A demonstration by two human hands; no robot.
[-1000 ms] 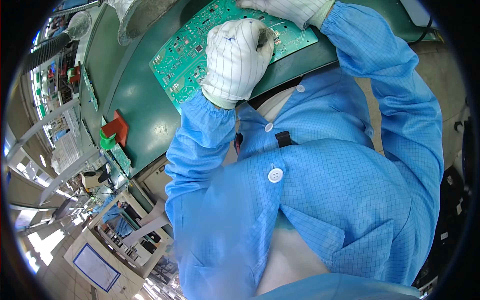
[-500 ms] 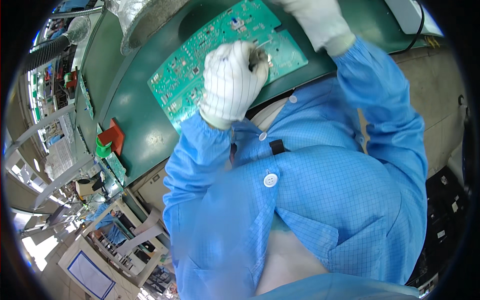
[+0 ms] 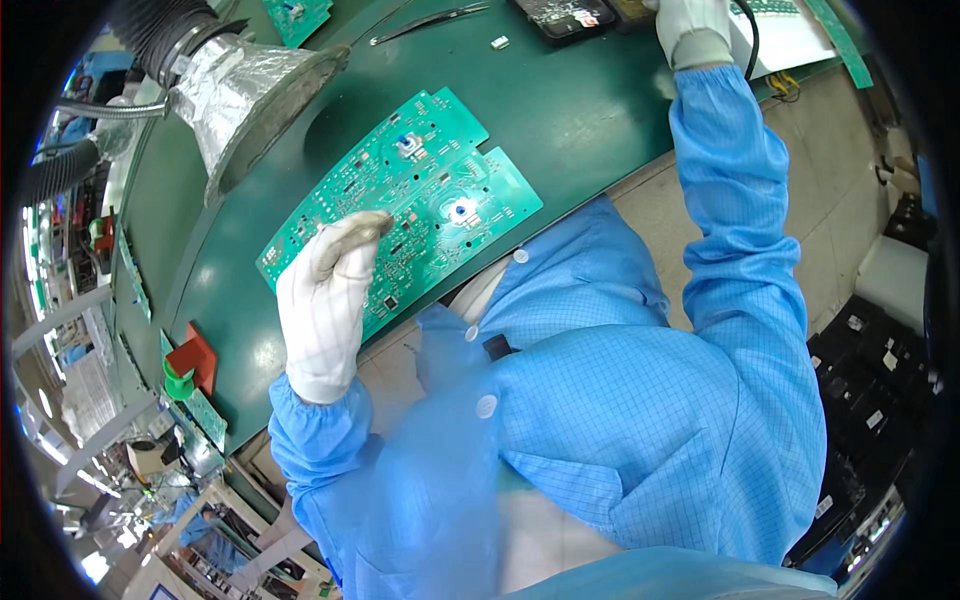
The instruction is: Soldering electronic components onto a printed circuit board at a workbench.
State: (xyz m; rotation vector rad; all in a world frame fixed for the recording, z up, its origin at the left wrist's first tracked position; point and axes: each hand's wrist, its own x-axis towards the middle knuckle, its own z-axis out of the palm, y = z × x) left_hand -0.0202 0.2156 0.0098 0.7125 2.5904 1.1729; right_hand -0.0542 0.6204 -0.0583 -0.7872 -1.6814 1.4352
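A green circuit board [image 3: 349, 178] with small parts soldered on it lies on the bench. Two white parts with blue centres stand on it: an upper one [image 3: 409, 146] and a lower one [image 3: 462, 210]. My left hand [image 3: 325, 305], in a white glove with greyed fingertips, hovers over the board's near left part. Its thumb and fingers press together; anything between the tips is hidden. My right hand [image 3: 694, 28], gloved too, reaches to the far right at the picture's top edge, close to a dark container [image 3: 632, 12]. Its fingers are cut off from view.
A foil-wrapped fume hood [image 3: 235, 100] on a black hose stands left of the board. Tweezers [image 3: 428, 23], a small white part [image 3: 500, 42] and a black tray [image 3: 565, 18] lie on the green bench [image 3: 570, 110]. At left sit a red stand [image 3: 195, 358] and a green spool [image 3: 178, 384].
My left hand has drawn back leftward from the board's middle, baring the lower blue-centred part. My right hand has reached farther away, beyond the board. The view has shifted, showing more of the bench.
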